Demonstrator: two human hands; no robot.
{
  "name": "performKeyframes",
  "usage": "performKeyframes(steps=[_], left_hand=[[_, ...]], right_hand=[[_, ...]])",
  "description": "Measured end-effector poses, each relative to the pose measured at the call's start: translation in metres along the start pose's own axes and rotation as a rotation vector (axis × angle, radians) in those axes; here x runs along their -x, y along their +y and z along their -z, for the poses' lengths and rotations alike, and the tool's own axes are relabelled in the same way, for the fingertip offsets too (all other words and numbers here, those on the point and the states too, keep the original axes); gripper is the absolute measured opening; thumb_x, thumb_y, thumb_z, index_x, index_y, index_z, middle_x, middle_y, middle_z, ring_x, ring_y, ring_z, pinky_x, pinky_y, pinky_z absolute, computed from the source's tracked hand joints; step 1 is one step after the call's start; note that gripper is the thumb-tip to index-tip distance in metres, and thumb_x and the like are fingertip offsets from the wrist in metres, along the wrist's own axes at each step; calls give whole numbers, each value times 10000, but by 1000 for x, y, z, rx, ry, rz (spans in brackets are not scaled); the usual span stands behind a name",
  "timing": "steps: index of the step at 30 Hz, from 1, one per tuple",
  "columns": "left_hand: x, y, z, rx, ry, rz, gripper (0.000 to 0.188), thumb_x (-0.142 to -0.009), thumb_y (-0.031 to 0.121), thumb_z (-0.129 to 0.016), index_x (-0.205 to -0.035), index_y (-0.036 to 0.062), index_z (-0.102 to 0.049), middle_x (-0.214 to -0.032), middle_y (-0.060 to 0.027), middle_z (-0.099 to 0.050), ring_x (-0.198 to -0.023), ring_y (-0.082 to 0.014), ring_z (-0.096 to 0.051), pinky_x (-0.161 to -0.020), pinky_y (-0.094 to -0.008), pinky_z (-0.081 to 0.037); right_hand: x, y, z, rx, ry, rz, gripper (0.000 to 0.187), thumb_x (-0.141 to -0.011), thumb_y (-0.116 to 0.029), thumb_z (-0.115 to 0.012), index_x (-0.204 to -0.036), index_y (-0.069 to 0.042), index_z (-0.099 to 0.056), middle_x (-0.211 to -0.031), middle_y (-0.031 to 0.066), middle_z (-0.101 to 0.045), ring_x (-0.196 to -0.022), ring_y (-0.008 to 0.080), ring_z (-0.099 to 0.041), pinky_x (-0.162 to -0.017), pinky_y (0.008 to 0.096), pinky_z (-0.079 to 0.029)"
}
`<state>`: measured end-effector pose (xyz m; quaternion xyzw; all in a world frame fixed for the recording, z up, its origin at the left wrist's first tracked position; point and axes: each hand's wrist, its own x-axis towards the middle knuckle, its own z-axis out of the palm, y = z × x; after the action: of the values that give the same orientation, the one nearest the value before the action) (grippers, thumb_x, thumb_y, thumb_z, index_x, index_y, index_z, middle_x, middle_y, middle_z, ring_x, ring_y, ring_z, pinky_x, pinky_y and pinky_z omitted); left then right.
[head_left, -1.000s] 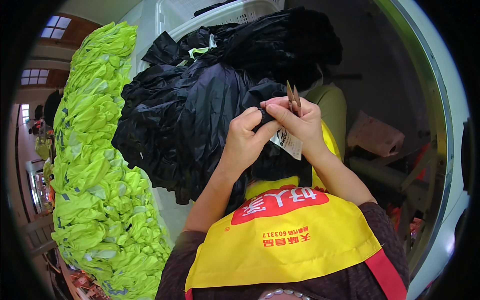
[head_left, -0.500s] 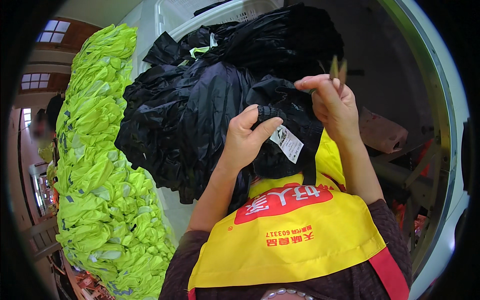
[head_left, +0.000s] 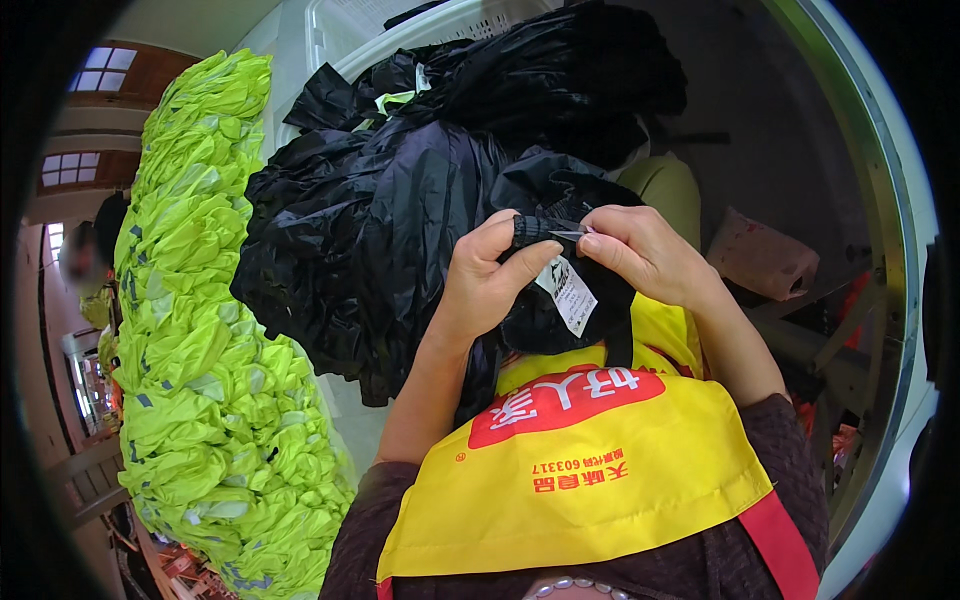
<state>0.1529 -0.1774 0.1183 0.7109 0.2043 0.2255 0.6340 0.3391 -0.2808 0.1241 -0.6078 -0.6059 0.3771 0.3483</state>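
Observation:
My left hand [head_left: 485,285] pinches the elastic-looking, gathered edge of a black garment [head_left: 535,232] between thumb and fingers. A white label [head_left: 568,296] with dark print hangs from that edge, just below my fingertips. My right hand [head_left: 645,255] is closed on a small pair of thread snips [head_left: 566,235]. Their pointed metal blades face left and lie at the gathered edge, close to my left thumb. Most of the snips is hidden inside my right hand. The rest of the black garment spreads over my lap and merges with a large black pile [head_left: 390,220].
A long heap of fluorescent yellow-green garments [head_left: 215,330] runs along the left. Behind the black pile stands a white plastic basket [head_left: 450,32]. An olive-green shape [head_left: 665,195] shows beyond my right hand, and a pale bag [head_left: 762,255] lies farther right. I wear a yellow apron [head_left: 570,500].
My right hand has come down and left to the garment's edge, turning the snips from pointing up to pointing left. My left hand keeps its pinch. The olive-green shape has come into sight.

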Motion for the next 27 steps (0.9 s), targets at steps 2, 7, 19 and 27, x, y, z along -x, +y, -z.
performKeyframes(steps=[2,7,19,27], left_hand=[[0,1,0,-21,-18,-10,94,-807,30,-631,-886,-20,-621,-782,1,-533,-689,-69,-486,-602,-203,-383],[-1,2,-5,-42,-19,-20,108,-784,29,-647,-884,-6,-626,-751,-34,-536,-673,-102,-502,-599,-223,-393],[-1,0,-5,16,-17,-3,101,-783,23,-641,-871,-18,-615,-760,-35,-540,-686,-104,-508,-614,-225,-401],[0,-3,-1,-18,-64,-13,56,-804,17,-627,-834,-23,-603,-799,-8,-546,-704,-72,-496,-632,-208,-396]], right_hand=[[-1,2,-1,-49,2,18,407,-896,-370,-431,-811,-4,-585,-683,106,-538,-623,200,-519,-571,295,-408],[-4,1,-1,-68,-13,39,418,-898,-375,-436,-778,-2,-582,-646,107,-535,-582,212,-517,-545,305,-402],[-8,8,-8,-176,72,38,465,-911,-411,-414,-695,-21,-547,-593,81,-503,-532,196,-485,-508,310,-377],[-4,8,-3,-202,54,8,452,-913,-396,-399,-697,-32,-556,-652,68,-531,-626,162,-502,-598,281,-397]])
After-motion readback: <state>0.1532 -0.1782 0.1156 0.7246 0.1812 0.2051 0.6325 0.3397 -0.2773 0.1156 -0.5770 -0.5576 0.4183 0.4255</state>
